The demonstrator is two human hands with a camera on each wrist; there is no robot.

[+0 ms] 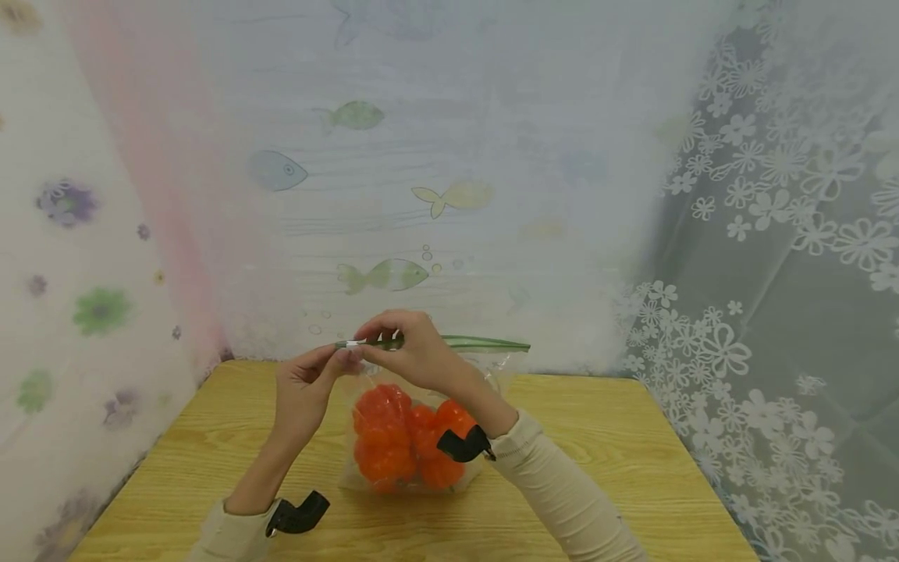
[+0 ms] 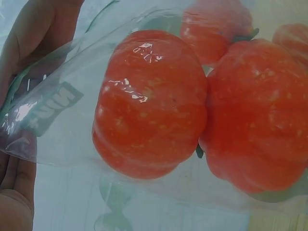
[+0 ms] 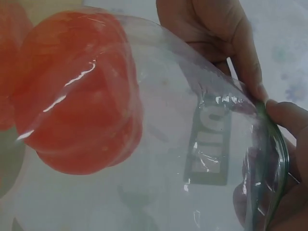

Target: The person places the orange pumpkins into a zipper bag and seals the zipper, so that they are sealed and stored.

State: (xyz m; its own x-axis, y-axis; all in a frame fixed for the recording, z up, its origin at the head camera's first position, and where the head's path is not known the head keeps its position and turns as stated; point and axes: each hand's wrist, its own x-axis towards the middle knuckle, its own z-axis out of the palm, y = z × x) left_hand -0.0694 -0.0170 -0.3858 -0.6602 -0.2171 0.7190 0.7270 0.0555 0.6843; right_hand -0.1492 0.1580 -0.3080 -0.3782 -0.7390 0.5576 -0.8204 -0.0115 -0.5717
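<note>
A clear zip bag (image 3: 163,144) with a green zip strip (image 1: 485,342) along its top edge stands on the table. Inside are several large, ribbed, red-orange tomatoes (image 2: 151,106), some with green stems showing. My left hand (image 1: 305,390) pinches the left top corner of the bag between thumb and fingers. Close beside it, my right hand (image 1: 414,351) grips the zip strip, its thumb near the left fingertips. The strip's right end stands out past the right hand. Through the plastic, the right wrist view shows a printed label (image 3: 209,144). Some fingers are hidden behind the bag.
The bag's base rests on the wood-grain table (image 1: 583,453), near its middle. Behind the table hangs a pale curtain (image 1: 562,257) with fish drawings; flowered sheets flank both sides. Each cuff carries a black mount, one on the left (image 1: 298,513) and one on the right (image 1: 463,443).
</note>
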